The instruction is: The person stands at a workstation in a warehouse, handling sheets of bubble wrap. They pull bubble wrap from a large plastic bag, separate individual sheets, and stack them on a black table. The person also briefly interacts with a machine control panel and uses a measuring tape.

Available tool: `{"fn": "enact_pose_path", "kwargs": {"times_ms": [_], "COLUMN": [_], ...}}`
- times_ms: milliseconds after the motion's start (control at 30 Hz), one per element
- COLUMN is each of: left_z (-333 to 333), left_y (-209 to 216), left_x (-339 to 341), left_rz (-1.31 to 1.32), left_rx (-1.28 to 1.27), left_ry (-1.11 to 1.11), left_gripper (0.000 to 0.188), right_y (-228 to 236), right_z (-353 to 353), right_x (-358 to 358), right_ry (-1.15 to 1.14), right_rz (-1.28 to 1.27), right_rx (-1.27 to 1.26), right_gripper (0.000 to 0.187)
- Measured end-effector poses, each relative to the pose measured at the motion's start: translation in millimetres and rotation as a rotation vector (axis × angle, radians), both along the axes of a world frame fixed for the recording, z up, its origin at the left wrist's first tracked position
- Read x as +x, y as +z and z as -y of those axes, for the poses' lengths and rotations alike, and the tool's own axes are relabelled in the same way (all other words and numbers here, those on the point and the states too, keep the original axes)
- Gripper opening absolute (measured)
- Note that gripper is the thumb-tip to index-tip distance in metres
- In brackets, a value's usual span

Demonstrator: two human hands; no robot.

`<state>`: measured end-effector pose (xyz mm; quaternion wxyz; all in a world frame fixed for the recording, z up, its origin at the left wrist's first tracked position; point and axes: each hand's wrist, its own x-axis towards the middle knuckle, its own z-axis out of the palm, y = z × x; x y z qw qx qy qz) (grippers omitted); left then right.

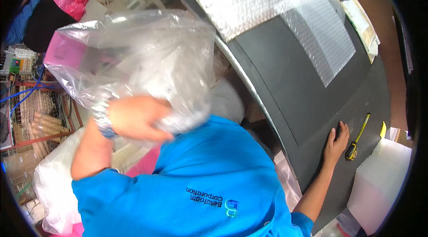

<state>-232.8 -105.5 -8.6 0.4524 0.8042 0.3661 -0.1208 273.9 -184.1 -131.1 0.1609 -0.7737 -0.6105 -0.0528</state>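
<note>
My left hand (138, 116), wearing a metal-banded wristwatch (102, 119), is closed on the gathered end of a large clear plastic bag (147, 54). The bag puffs out beyond the hand, and something pink shows at its far left end. Motion blurs these fingers a little. Lying on the black tabletop (285, 98), my right hand (336, 143) holds nothing, its fingers stretched out. Just to the right of it rests a yellow and black tape measure (352, 151), with part of its yellow blade pulled out.
Bubble wrap (267, 0) covers the far part of the table, one strip reaching nearer. Papers (356, 18) with a pen lie at the far right edge. White foam-like sheeting (381, 183) sits at the near right. Shelving with rolls (42, 125) and another plastic bag (53, 192) stand left.
</note>
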Motion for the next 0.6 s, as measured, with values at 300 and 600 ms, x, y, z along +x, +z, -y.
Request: {"fn": "enact_pose_path", "kwargs": {"times_ms": [300, 600], "left_z": [21.0, 65.5], "left_y": [-143.6, -205.9], "left_x": [2.5, -127.4], "left_rz": [0.215, -0.157], "left_rx": [-0.355, -0.465], "left_ry": [0.3, 0.41], "left_gripper": [0.053, 0.049], "right_y": [41.9, 40.3], "right_z": [-42.7, -132.1], "right_x": [-51.3, -70.1], "right_ry": [0.056, -0.032], "right_rz": [-0.182, -0.025], "right_rx": [0.249, -0.027], "right_gripper": [0.05, 0.052]}}
